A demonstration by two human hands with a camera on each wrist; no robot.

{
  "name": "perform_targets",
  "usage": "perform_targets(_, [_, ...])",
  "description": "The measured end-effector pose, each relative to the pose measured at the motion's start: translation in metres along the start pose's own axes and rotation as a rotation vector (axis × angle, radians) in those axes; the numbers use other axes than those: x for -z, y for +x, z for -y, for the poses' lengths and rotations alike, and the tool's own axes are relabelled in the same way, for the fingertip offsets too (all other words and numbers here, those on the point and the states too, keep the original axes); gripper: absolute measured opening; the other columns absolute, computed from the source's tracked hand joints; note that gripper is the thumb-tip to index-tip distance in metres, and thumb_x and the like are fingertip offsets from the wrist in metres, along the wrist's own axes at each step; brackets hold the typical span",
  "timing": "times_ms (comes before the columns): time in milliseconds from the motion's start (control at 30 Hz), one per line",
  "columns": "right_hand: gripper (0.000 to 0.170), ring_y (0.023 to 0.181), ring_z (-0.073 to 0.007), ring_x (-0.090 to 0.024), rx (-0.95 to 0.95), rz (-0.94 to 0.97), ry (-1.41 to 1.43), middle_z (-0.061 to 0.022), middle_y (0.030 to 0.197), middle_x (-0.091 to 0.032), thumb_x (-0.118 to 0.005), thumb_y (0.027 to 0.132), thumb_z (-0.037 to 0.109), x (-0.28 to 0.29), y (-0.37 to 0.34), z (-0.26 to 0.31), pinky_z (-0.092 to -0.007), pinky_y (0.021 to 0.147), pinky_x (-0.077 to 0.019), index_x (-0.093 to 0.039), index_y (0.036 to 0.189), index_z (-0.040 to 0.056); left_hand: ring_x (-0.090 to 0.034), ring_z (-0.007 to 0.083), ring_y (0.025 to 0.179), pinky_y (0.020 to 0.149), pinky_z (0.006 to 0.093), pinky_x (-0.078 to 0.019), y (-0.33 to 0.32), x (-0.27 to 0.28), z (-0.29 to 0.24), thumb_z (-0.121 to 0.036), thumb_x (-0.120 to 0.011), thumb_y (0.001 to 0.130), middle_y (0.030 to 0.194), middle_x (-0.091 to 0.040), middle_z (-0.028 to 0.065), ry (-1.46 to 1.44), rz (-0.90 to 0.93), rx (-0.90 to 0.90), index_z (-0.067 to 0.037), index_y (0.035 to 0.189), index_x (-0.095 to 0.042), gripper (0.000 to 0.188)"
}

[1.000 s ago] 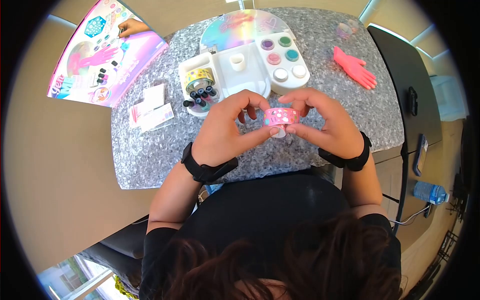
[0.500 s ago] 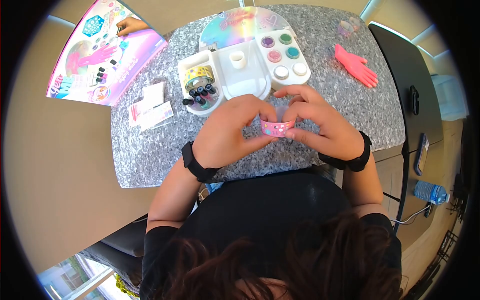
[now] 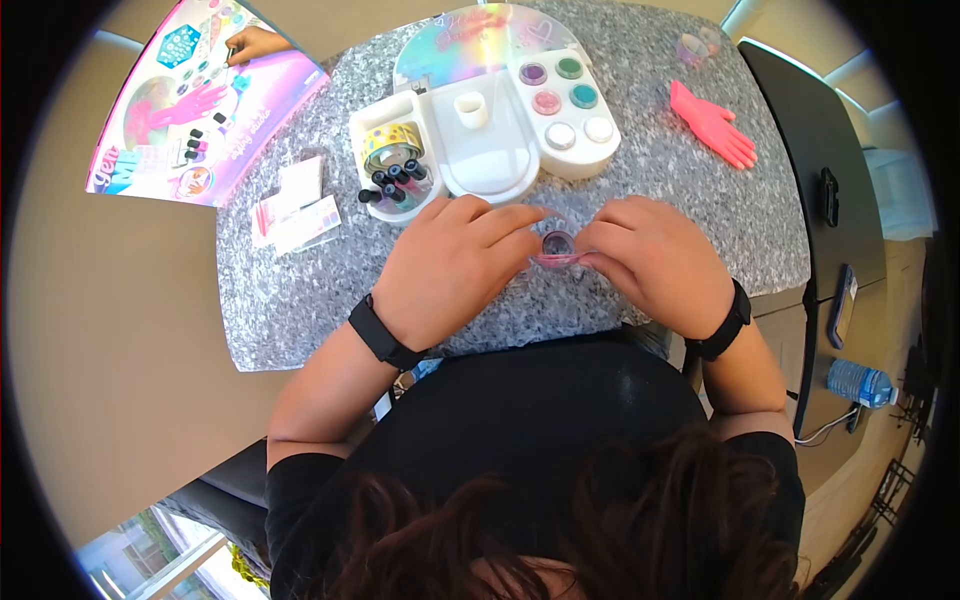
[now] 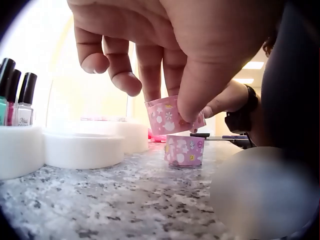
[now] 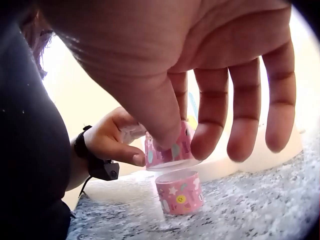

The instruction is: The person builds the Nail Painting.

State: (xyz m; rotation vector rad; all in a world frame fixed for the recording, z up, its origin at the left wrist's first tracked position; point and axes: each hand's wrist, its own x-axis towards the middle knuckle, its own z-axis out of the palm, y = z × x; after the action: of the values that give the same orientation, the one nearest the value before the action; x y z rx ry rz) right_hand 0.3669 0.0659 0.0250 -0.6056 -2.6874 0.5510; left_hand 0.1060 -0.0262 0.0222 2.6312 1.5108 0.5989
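Note:
Over the speckled table, both hands hold a pink printed roll of sticker tape (image 4: 162, 116). My left hand (image 3: 455, 262) pinches it with the thumb in front and fingertips behind, its outer fingers hanging loose. On the opposite side my right hand (image 3: 662, 262) pinches it between thumb and index finger, the other fingers pointing down. Directly below stands a smaller pink roll (image 5: 180, 192) with stars and a smiley face, upright on the table. Seen from above, the held roll (image 3: 557, 260) shows as a clear-looking ring between the hands.
Ahead stands a white tray (image 3: 487, 165) with nail polish bottles (image 3: 395, 183), a yellow tape roll (image 3: 388, 140) and glitter pots (image 3: 546, 103). Small packets (image 3: 303, 220) and a printed box (image 3: 205, 105) lie left. A pink hand form (image 3: 712, 125) lies right.
The held roll has tipped from its printed side facing the head camera to its open ring facing up. The fingertips have come out from inside it to its sides.

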Motion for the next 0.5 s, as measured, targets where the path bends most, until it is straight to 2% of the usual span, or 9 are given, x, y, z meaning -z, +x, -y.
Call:
perform_targets(233, [0.009,0.095,-0.033,-0.067,-0.029,0.023,0.0,-0.0073,0.093,-0.067,-0.073,0.095,0.018,0.001,-0.006,0.0,-0.0463,0.082,-0.0547,-0.071,0.102,0.0114,-0.067,0.0167,0.099,0.083,0.0361,-0.0493,-0.005,-0.003,-0.002,-0.018,-0.079,0.092,0.131,-0.075,-0.0097,0.071,-0.014,-0.027,-0.021,0.104,-0.074,0.014])
perform_targets(500, [0.011,0.096,-0.0339,-0.068,-0.046,0.062,-0.008,-0.0073,0.095,-0.069,-0.074,0.095,0.018,-0.013,-0.008,-0.013,-0.0465,0.083,-0.0556,-0.072,0.104,0.0116,-0.068,0.0141,0.096,0.082,0.0341,-0.0483,-0.005,-0.018,-0.006,-0.018,-0.079,0.092,0.126,-0.077,-0.0093,0.118,0.009,-0.057,-0.022,0.102,-0.077,0.012])
